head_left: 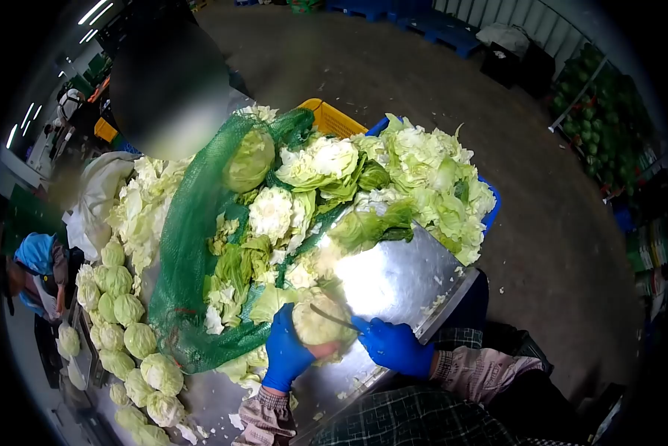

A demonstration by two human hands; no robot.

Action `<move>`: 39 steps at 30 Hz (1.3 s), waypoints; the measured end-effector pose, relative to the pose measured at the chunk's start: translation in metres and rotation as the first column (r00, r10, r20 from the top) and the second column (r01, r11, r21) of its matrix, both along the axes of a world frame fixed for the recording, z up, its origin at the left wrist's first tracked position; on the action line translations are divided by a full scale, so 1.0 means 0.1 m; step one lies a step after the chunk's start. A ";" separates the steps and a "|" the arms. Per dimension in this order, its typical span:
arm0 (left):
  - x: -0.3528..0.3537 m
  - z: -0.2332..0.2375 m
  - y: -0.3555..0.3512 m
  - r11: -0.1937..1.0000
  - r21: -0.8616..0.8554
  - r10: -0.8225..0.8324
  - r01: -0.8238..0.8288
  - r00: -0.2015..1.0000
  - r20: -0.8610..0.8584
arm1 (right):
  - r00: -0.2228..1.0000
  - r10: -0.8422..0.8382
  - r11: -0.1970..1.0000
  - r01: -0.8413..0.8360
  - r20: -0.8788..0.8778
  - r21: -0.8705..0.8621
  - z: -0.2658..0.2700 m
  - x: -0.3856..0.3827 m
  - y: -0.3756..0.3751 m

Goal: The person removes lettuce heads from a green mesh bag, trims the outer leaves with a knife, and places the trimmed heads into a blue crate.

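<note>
My left hand (286,351), in a blue glove, grips the near left side of a pale cabbage (315,318) above the metal table. In my right hand (395,346), also gloved in blue, is a knife (331,317); its thin dark blade lies across the cabbage and the fingers wrap its handle. Just beyond the cabbage, loose leaves and trimmings spread over a green mesh sack (182,260). A whole cabbage (250,160) sits in the sack's far end.
Trimmed cabbages (139,340) cluster along the left. Leaves heap over a blue crate (491,204) at the right, with a yellow crate (334,119) behind. The bare metal tabletop (393,279) ends at a raised edge. Another person (40,271) is at far left.
</note>
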State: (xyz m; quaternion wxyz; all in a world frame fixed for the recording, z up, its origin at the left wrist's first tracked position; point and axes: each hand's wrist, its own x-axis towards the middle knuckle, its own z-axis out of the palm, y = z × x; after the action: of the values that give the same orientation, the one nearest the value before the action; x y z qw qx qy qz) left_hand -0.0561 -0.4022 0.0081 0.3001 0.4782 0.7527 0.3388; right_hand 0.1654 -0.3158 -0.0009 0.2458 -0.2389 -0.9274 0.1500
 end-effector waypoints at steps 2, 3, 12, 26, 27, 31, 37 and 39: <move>0.07 0.10 0.02 1.000 -0.002 -0.014 0.014 1.000 -0.004 | 0.972 -0.005 0.997 0.024 0.236 -0.075 -0.02 0.01 -0.02; 0.09 0.04 0.00 1.000 0.024 -0.013 0.015 0.997 -0.078 | 0.936 0.002 0.993 0.041 0.353 -0.114 0.04 0.00 -0.02; 0.40 -0.80 -0.40 0.967 0.221 0.188 -0.123 0.934 -0.304 | 0.968 -0.009 0.830 0.148 0.252 -0.537 -0.83 -0.18 0.35; 0.44 0.01 -0.47 0.870 0.156 0.426 -0.468 0.872 0.243 | 0.998 0.037 0.927 -0.050 -0.042 -0.371 0.17 -0.23 0.02; 0.46 -0.05 -0.48 0.886 0.175 0.399 -0.430 0.898 0.188 | 0.999 0.047 0.933 -0.041 0.010 -0.357 0.26 -0.21 0.00; 0.48 -0.10 -0.39 0.936 0.196 0.299 -0.293 0.954 0.001 | 0.996 0.031 0.956 -0.005 0.084 -0.295 0.27 -0.13 -0.04; 0.66 -0.19 -0.34 0.949 0.185 0.281 -0.257 0.953 -0.115 | 0.977 0.060 0.982 -0.021 0.204 -0.188 0.18 -0.27 0.14; 0.75 -0.09 -0.27 0.944 0.163 0.317 -0.288 0.928 -0.198 | 0.941 0.052 0.941 0.066 0.333 -0.332 0.19 -0.37 0.32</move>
State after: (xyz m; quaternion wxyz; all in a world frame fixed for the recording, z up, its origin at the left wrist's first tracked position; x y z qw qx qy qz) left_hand 0.0193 -0.4294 -0.0008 0.1264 0.4097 0.8222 0.3743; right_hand 0.1283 -0.2835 0.0182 0.0393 -0.3029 -0.9151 0.2631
